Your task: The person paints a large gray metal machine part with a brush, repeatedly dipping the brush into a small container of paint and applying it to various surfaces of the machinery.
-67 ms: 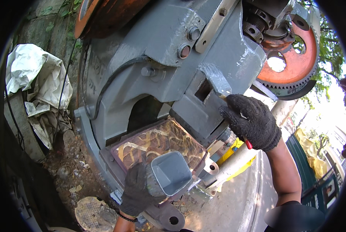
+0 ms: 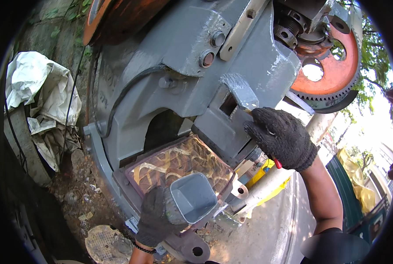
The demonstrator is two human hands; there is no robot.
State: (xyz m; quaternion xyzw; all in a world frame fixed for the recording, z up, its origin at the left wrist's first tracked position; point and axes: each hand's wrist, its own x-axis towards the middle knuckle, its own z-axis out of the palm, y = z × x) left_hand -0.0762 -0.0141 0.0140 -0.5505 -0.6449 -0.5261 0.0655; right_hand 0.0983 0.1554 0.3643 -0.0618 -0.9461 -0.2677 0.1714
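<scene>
My left hand [image 2: 152, 215], in a dark knit glove, grips a squarish grey container [image 2: 192, 197] by its side. Grey paint coats the inside of the container. My right hand [image 2: 284, 138], also gloved, is closed around a paintbrush whose red handle end [image 2: 278, 163] sticks out below the palm. Most of the brush is hidden by the glove. Its tip meets a shiny, wet-looking grey lug [image 2: 240, 91] on a large grey machine [image 2: 187, 53]. Just left of that lug is a rectangular opening. Below, a patterned brown covered plate [image 2: 179, 160] lies on the machine's bed, beneath the container.
An orange toothed gear wheel [image 2: 326, 66] stands at the upper right, and an orange wheel rim [image 2: 113, 22] at the upper left. Crumpled whitish sheeting [image 2: 38, 83] hangs at the left. A round, pitted disc [image 2: 108, 244] lies on the littered ground. Pavement [image 2: 267, 224] runs along the right.
My right hand has moved slightly left with the brush, along the lug. The left hand and container stay nearly in place. The whole view has shifted a little.
</scene>
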